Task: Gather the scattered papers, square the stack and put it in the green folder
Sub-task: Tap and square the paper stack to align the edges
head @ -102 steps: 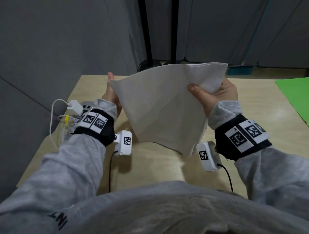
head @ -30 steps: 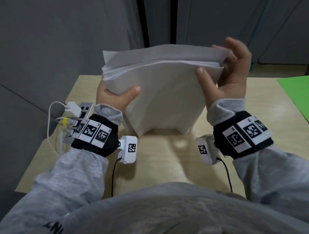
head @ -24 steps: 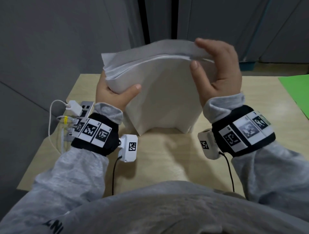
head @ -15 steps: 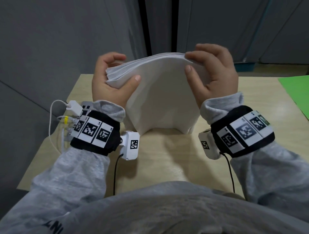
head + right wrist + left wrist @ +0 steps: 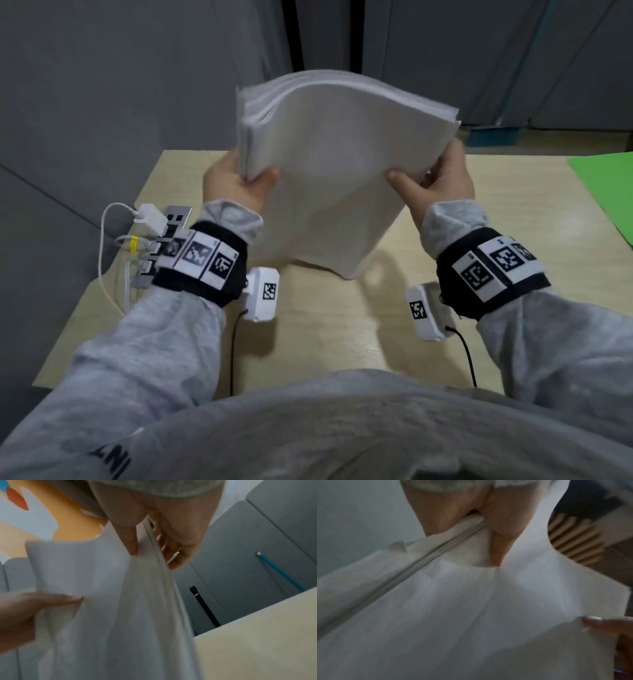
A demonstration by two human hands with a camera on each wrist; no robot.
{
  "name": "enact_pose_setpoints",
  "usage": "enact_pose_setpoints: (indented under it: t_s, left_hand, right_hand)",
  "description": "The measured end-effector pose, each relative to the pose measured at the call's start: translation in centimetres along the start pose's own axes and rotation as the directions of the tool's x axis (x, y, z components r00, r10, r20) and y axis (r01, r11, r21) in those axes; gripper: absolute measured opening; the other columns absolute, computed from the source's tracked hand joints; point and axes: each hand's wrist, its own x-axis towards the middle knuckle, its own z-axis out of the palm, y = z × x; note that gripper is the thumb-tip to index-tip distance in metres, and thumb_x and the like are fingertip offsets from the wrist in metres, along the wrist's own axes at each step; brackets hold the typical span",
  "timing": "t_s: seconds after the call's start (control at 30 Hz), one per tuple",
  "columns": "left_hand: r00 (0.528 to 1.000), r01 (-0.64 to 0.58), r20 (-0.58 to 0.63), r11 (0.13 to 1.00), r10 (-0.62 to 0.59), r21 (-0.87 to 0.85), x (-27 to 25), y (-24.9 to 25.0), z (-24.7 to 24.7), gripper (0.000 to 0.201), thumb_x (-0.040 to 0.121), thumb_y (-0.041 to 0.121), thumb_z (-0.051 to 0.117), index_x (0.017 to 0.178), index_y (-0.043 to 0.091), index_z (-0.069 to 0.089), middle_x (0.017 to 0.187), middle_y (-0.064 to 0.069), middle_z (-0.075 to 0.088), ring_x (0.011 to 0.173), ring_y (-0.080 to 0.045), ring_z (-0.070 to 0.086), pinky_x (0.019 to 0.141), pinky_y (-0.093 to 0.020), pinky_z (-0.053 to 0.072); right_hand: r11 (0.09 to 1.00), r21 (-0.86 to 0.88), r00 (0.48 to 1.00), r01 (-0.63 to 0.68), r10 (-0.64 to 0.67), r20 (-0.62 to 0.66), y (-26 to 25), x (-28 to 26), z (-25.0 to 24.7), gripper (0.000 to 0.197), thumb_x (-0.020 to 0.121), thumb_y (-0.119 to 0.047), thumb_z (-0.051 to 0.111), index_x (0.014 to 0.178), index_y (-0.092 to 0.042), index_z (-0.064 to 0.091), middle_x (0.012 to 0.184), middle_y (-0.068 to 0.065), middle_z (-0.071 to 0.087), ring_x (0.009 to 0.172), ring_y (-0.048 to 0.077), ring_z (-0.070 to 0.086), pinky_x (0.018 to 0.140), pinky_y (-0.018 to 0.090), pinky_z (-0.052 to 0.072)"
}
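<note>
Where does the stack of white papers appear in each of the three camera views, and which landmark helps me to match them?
Head: the paper stack stands upright at centre, left hand and right hand gripping its side edges.
Left wrist: the stack fills the centre and bottom, below the left hand.
Right wrist: the stack runs from centre to bottom, below the right hand.
Shared landmark: the light wooden table, at right in both wrist views.

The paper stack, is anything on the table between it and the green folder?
Nothing visible. The paper stack is held upright in the left hand and right hand; only bare table shows between it and the green folder, which the frame edge cuts off.
</note>
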Motion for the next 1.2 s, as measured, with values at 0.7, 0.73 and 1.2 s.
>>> enact_pose_setpoints:
  t_s: [0.7, 0.73, 1.2]
  left_hand:
    - [0.947, -0.154, -0.274, 0.985, 0.169, 0.076, 2.6, -7.6, -2.2, 0.112, 0.061, 0.046, 0.080, 0.147, 0.019, 0.016, 0.152, -0.016, 0.017, 0.142, -0.025, 0.021, 0.115, -0.042, 0.026]
    - [0.971, -0.019, -0.240, 0.999, 0.008, -0.046, 2.6, -8.5, -2.5, 0.114, 0.064, 0.042, 0.081, 0.149, 0.020, 0.006, 0.154, -0.016, 0.017, 0.143, -0.023, 0.021, 0.115, -0.038, 0.024]
    - [0.982, 0.174, 0.148, 0.879, -0.119, -0.444, 3.0, -9.0, 0.0, 0.030, 0.084, 0.012, 0.058, 0.106, 0.031, 0.058, 0.095, 0.013, 0.071, 0.102, -0.020, 0.064, 0.094, -0.043, 0.048]
  right_hand:
    - [0.989, 0.071, 0.976, -0.131, 0.115, 0.187, 2.2, 0.2, -1.9, 0.019, 0.078, -0.016, 0.075, 0.083, -0.030, 0.064, 0.074, -0.014, 0.066, 0.055, -0.010, 0.061, 0.057, 0.009, 0.048]
    - [0.983, 0.102, 0.975, -0.151, 0.131, 0.179, 2.3, 0.2, -2.0, 0.019, 0.076, -0.015, 0.077, 0.081, -0.029, 0.064, 0.072, -0.014, 0.067, 0.054, -0.008, 0.061, 0.056, 0.010, 0.049]
    - [0.949, 0.170, 0.964, -0.264, 0.266, 0.013, 4.1, 0.5, -1.4, 0.024, 0.067, -0.034, 0.070, 0.088, -0.024, 0.065, 0.078, -0.006, 0.067, 0.072, 0.018, 0.063, 0.074, 0.032, 0.051]
